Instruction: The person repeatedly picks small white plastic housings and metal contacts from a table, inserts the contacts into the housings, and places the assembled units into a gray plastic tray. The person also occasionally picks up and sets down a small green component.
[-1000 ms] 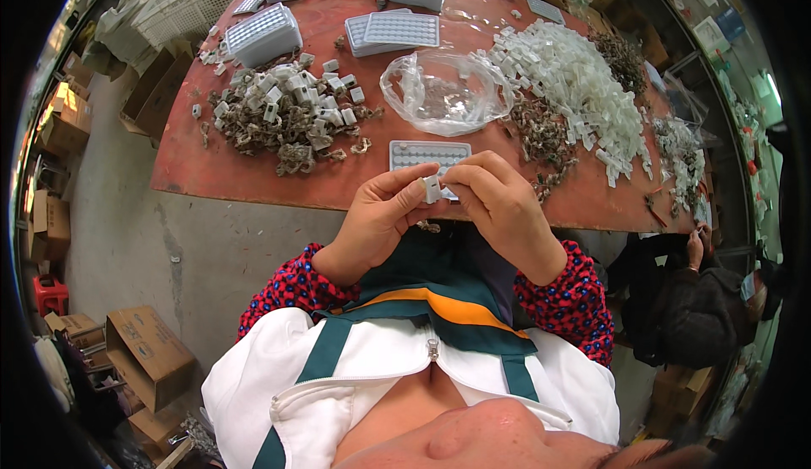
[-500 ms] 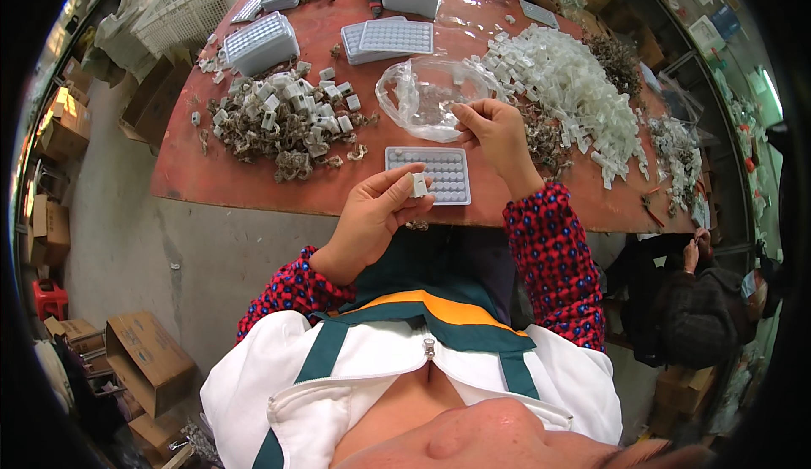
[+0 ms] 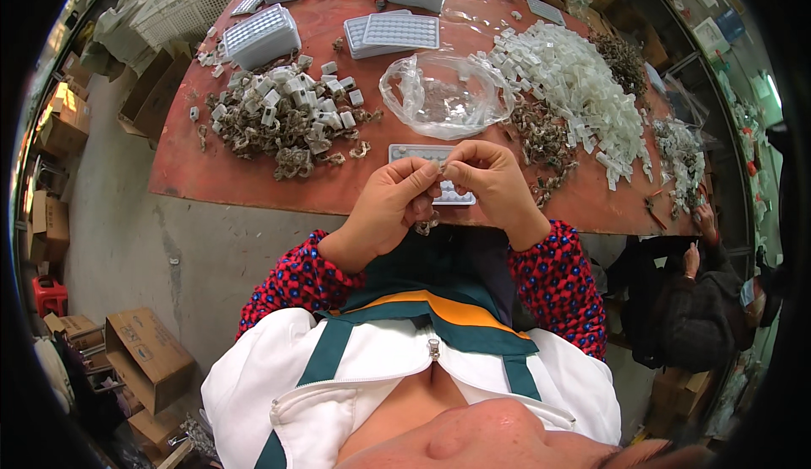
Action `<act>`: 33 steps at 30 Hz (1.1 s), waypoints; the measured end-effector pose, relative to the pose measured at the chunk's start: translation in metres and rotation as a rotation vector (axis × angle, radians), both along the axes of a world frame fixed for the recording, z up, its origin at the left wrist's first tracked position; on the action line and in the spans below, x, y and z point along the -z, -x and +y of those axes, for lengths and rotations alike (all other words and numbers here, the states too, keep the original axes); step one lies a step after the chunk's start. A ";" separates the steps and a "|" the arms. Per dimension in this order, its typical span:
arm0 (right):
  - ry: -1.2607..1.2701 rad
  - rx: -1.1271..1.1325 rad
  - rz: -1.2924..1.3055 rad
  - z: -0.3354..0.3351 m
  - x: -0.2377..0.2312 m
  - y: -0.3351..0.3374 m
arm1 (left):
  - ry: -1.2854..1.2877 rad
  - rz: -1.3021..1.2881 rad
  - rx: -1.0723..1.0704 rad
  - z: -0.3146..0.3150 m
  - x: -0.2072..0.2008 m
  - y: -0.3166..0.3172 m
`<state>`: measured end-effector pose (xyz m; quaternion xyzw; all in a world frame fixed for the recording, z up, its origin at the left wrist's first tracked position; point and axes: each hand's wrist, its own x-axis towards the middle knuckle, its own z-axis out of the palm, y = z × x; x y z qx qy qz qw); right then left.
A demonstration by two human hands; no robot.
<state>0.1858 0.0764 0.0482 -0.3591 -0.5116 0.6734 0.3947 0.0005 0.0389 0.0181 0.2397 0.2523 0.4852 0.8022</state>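
My left hand [image 3: 382, 207] is closed, fingertips pinched, with the small white block mostly hidden in them. Brown strands [image 3: 425, 226] dangle just below its fingers. Fingertip to fingertip with it, my right hand [image 3: 498, 190] is pinched on something too small to make out. Both hands are above the near part of a pale plastic tray [image 3: 414, 149] with rows of round hollows, which they partly cover. Beyond the tray sits an open clear plastic bag [image 3: 405, 102]; small contents are hard to tell.
White blocks with brown strands [image 3: 287, 102] are heaped left on the red table [image 3: 203, 186]; translucent white pieces [image 3: 566, 89] are heaped right. Stacked trays [image 3: 262, 38] stand farther back. Pliers [image 3: 653, 207] lie near the right edge, close to another person's hands [image 3: 692, 258].
My right hand has come from the plastic bag down and toward me to meet the left hand's fingertips. The white block, plain before, is now mostly covered. The other person's hand has shifted.
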 end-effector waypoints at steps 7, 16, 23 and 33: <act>-0.081 0.023 -0.055 -0.008 0.002 -0.002 | -0.107 0.115 -0.048 -0.008 -0.005 -0.001; 0.185 -0.088 0.301 -0.017 0.010 -0.006 | 0.018 -0.104 0.137 -0.011 -0.011 0.004; 0.217 -0.136 0.470 -0.016 0.025 -0.005 | 0.037 -0.187 0.220 -0.009 -0.015 0.003; 0.082 0.311 0.111 0.028 0.008 -0.023 | 0.205 0.178 -0.085 0.089 -0.015 -0.016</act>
